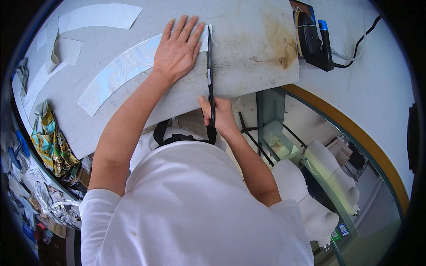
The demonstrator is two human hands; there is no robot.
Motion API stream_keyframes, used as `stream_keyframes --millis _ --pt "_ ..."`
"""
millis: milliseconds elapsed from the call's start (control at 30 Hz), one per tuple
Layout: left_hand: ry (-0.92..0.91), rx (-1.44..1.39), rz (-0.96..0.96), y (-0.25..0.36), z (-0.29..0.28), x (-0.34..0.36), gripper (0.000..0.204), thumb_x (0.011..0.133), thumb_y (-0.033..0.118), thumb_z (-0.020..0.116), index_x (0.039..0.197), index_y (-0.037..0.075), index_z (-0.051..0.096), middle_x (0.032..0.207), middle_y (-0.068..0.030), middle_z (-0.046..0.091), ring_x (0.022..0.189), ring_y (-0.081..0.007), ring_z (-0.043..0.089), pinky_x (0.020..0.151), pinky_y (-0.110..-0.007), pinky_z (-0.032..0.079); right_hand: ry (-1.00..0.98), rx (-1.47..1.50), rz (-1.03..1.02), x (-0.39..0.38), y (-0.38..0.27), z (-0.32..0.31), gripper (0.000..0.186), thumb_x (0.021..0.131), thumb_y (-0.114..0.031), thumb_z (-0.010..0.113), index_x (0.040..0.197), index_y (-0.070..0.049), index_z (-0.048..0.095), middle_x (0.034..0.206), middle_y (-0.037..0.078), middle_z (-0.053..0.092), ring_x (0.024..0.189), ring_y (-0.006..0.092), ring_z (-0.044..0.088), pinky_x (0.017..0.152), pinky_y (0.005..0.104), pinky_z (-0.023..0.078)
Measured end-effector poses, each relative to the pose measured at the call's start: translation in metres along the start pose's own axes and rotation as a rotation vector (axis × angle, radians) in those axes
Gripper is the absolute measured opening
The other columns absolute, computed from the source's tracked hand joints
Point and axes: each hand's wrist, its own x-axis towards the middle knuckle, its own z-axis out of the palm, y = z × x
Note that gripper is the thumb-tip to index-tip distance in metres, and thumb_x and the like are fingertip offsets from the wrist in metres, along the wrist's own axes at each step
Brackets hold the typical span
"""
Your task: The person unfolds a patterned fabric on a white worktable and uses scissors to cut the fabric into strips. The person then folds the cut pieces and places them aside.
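The open left hand (pixel 178 49) flattens the curved strip (pixel 120 68) while the right hand (pixel 222 114) grips scissors (pixel 210 71) across the worktop (pixel 253 66)'s near edge, the end cut seemingly unfinished.

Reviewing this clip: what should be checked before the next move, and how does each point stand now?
1. Patterned curved piece held down: ok, left hand lies flat on it.
2. Scissors in grip: ok, right hand is on the handles.
3. Left hand off the blades: ok, though the gap is narrow.
4. Blades open or closed: cannot tell from this angle.
5. Iron apart from the piece: ok, it is well to the right.
6. Iron cold: cannot tell.
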Motion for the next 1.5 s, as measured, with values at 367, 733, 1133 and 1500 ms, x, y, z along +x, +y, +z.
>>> stream_keyframes --millis 367,733,1133,1500 --pt "0.012 0.044 0.004 0.0 0.0 0.0 0.047 0.101 0.029 0.045 0.146 0.014 0.045 0.152 -0.0078 0.043 0.143 -0.027 0.035 0.12 -0.047 0.021 -0.02 0.041 0.004 -0.004 -0.004 0.001 0.054 0.09 -0.048 0.071 0.061 -0.007 0.053 0.053 0.001 0.052 0.043 0.0103 0.051 0.042 0.0258 0.039" --pt "-0.006 0.004 -0.004 0.001 -0.001 0.0 0.049 0.101 0.028 0.047 0.148 0.015 0.043 0.154 -0.0076 0.04 0.144 -0.0277 0.033 0.12 -0.048 0.02 -0.023 0.036 -0.004 0.001 -0.008 -0.002 0.053 0.09 -0.048 0.071 0.062 -0.007 0.053 0.053 0.001 0.052 0.043 0.01 0.051 0.042 0.0252 0.04" --pt "-0.01 0.011 0.007 0.002 -0.003 0.001 0.049 0.101 0.027 0.047 0.148 0.014 0.042 0.154 -0.0087 0.04 0.144 -0.0286 0.033 0.12 -0.048 0.021 -0.032 0.094 -0.002 -0.002 -0.007 0.002 0.051 0.091 -0.045 0.071 0.063 -0.006 0.051 0.054 0.001 0.051 0.044 0.0116 0.052 0.042 0.0265 0.041" --pt "0.01 -0.001 -0.016 0.01 -0.013 0.006 0.051 0.1 0.028 0.049 0.145 0.005 0.043 0.153 -0.0126 0.04 0.144 -0.0314 0.033 0.12 -0.048 0.021 0.328 0.147 -0.099 -0.046 0.034 -0.071 0.048 0.092 -0.04 0.07 0.063 -0.006 0.053 0.053 0.003 0.055 0.045 0.0124 0.054 0.045 0.0276 0.042"
